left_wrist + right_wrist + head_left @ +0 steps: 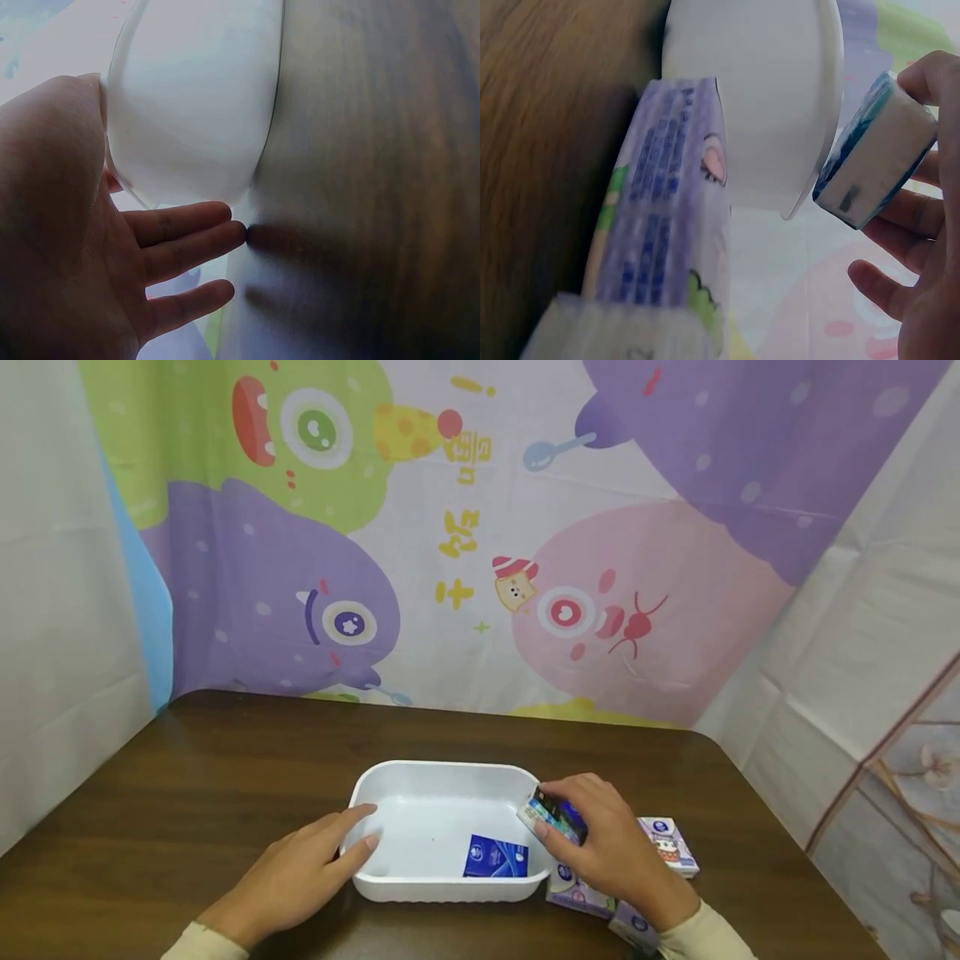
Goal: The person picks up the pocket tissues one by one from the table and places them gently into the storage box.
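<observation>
A white plastic basin [420,889] stands on the table, and a blue tissue pack [496,857] lies inside it at the near right. My left hand [300,868] is at the basin's left end, thumb and forefinger at the rim. In the left wrist view, the other fingers [199,251] extend straight beside the basin's outer wall. My right hand [611,835] pinches a small tissue pack [553,814], dark and blue with a pale side, tilted at the basin's right rim. The right wrist view shows this pack's white side [877,165] between thumb and fingers.
Purple tissue packs [577,897] lie right of the basin, partly under my right forearm. One pack with a cartoon print [667,845] lies farther right. A brown wooden table [225,760] reaches back to a cartoon-print curtain [450,652]; pale cloth [817,693] hangs at the sides.
</observation>
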Demonstrator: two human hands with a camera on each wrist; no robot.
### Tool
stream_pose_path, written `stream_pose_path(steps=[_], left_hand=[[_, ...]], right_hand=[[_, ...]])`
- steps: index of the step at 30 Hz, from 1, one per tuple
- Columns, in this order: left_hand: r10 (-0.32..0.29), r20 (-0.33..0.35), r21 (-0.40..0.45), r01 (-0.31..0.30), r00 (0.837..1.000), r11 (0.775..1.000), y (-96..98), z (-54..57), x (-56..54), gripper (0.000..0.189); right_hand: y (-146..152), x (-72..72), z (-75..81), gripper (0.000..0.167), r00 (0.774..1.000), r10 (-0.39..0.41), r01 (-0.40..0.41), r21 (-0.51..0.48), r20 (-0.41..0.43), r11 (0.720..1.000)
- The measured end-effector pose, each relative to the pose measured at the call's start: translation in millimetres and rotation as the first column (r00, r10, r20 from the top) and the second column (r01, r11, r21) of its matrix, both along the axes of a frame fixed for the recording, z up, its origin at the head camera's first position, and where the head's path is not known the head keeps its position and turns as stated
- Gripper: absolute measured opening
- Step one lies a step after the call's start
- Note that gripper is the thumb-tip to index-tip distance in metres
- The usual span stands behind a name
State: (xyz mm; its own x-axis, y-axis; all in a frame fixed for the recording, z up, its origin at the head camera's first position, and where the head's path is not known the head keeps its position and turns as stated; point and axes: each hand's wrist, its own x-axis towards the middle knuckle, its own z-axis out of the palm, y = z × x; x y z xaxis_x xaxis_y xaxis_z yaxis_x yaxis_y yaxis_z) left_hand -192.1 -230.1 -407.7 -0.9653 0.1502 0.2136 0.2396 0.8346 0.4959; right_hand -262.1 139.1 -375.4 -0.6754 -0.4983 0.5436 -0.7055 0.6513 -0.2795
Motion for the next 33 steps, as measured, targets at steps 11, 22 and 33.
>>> stream_pose_path(steps=[11, 22, 33], left_hand=[[0.01, 0.005, 0.006, -0.01, 1.0, 1.0, -0.6, -1.7, 0.9, 0.055], [0.013, 0.009, 0.01, -0.013, 1.0, 1.0, 1.1, -3.0, 0.9, 0.054], [0.005, 0.011, 0.006, -0.005, 1.0, 1.0, 0.4, -1.2, -1.6, 0.053]], right_hand=[[-5.9, 5.0, 3.2, 0.04, 0.997, 0.064, -0.064, 0.019, -0.035, 0.998], [-9.8, 11.0, 2.7, 0.044, 0.998, 0.054, -0.054, 0.005, 0.014, 0.999], [-14.9, 8.4, -0.3, 0.048, 0.986, 0.144, -0.143, 0.016, -0.089, 0.99]])
